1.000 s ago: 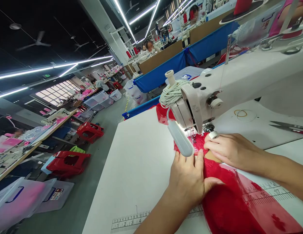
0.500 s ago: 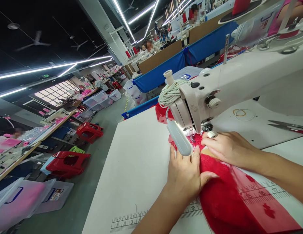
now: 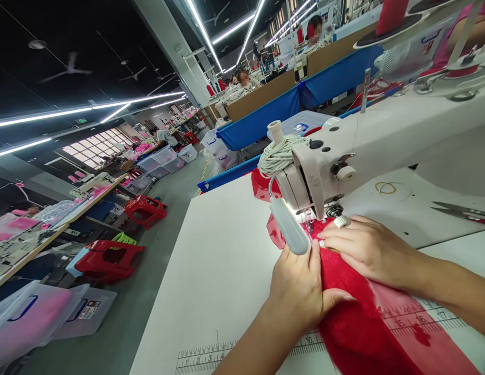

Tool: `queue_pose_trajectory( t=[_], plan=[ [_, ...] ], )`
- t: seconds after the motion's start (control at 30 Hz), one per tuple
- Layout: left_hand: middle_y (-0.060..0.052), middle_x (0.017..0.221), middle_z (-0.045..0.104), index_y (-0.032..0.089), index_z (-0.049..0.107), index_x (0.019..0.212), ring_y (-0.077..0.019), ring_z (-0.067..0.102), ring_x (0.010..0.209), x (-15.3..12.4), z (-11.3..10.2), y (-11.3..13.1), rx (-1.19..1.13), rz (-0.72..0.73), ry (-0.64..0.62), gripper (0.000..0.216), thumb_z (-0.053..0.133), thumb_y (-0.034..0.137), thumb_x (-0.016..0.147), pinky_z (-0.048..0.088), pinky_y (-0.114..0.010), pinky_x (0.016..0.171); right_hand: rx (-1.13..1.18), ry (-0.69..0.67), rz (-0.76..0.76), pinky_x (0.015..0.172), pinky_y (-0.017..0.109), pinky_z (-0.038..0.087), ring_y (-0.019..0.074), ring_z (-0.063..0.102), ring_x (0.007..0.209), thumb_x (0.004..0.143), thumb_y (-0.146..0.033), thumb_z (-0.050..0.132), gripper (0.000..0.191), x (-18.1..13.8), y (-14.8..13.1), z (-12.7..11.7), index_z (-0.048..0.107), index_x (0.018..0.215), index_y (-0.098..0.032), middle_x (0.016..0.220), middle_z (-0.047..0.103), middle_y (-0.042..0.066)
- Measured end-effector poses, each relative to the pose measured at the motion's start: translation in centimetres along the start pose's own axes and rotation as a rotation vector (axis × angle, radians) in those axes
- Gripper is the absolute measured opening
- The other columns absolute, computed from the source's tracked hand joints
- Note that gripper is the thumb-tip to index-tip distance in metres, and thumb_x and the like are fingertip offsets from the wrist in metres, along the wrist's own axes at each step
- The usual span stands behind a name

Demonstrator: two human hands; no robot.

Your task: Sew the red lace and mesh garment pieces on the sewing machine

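Red plush fabric with a sheer, pinkish-red strip along its right side runs under the needle area of a white sewing machine. My left hand rests on the fabric's left edge, fingers forward and thumb spread over the plush. Its fingertips lie by the grey lamp in front of the needle. My right hand is palm down on the fabric's right side, fingers stretched toward the presser foot. Its thumb is hard to make out.
Scissors and a thin looped band lie on the machine bed at right. A printed ruler crosses the white table. Red stools and plastic boxes stand left. Co-workers sit behind.
My right hand's fingers have gone from bent to more stretched and cover the tan patch seen beside them before. The fabric and left hand look nearly the same; the view has shifted slightly.
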State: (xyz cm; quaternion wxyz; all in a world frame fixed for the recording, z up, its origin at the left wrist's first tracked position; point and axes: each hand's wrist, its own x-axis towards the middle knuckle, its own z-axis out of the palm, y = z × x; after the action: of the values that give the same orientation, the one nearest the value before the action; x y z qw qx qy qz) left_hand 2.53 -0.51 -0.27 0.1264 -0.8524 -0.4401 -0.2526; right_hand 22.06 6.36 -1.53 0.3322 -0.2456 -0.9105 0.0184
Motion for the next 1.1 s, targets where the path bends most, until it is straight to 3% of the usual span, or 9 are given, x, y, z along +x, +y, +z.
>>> queue_pose_trajectory(
  t=[0.3, 0.57, 0.77, 1.1],
  plan=[
    [-0.016, 0.103, 0.071, 0.005, 0.067, 0.122, -0.0278, 0.068, 0.092, -0.06, 0.21, -0.12, 0.039, 0.006, -0.008, 0.093, 0.011, 0.075, 0.097, 0.057, -0.04, 0.09, -0.016, 0.007, 0.008, 0.071, 0.033, 0.044, 0.0188, 0.065, 0.073, 0.091, -0.003, 0.047, 0.032, -0.16, 0.22, -0.01, 0.075, 0.084, -0.019, 0.094, 0.079, 0.006],
    [-0.02, 0.117, 0.069, 0.005, 0.064, 0.13, -0.0306, 0.069, 0.103, -0.41, 0.44, -0.75, 0.056, -0.015, -0.068, 0.09, 0.017, 0.075, 0.098, 0.058, -0.041, 0.088, -0.043, 0.037, -0.005, 0.063, 0.031, 0.04, 0.0166, 0.056, 0.064, 0.087, -0.002, 0.043, 0.031, 0.16, 0.32, 0.24, 0.062, 0.073, -0.021, 0.083, 0.075, 0.002],
    [-0.019, 0.115, 0.071, 0.007, 0.063, 0.128, -0.0296, 0.068, 0.107, -0.44, 0.53, -0.45, 0.112, 0.054, -0.072, 0.08, 0.023, 0.07, 0.101, 0.052, -0.046, 0.103, -0.054, -0.015, -0.014, 0.065, 0.031, 0.041, 0.0178, 0.06, 0.07, 0.088, -0.001, 0.042, 0.031, 0.15, 0.55, 0.3, 0.062, 0.077, -0.021, 0.087, 0.075, 0.003],
    [-0.018, 0.109, 0.072, 0.009, 0.068, 0.117, -0.0293, 0.07, 0.101, -0.41, 0.34, -0.3, 0.209, 0.085, -0.067, 0.07, 0.031, 0.067, 0.102, 0.055, -0.045, 0.098, -0.064, -0.022, -0.018, 0.066, 0.031, 0.04, 0.0185, 0.061, 0.072, 0.089, -0.002, 0.044, 0.028, 0.11, 0.84, 0.47, 0.06, 0.078, -0.022, 0.085, 0.074, 0.003]
  ],
)
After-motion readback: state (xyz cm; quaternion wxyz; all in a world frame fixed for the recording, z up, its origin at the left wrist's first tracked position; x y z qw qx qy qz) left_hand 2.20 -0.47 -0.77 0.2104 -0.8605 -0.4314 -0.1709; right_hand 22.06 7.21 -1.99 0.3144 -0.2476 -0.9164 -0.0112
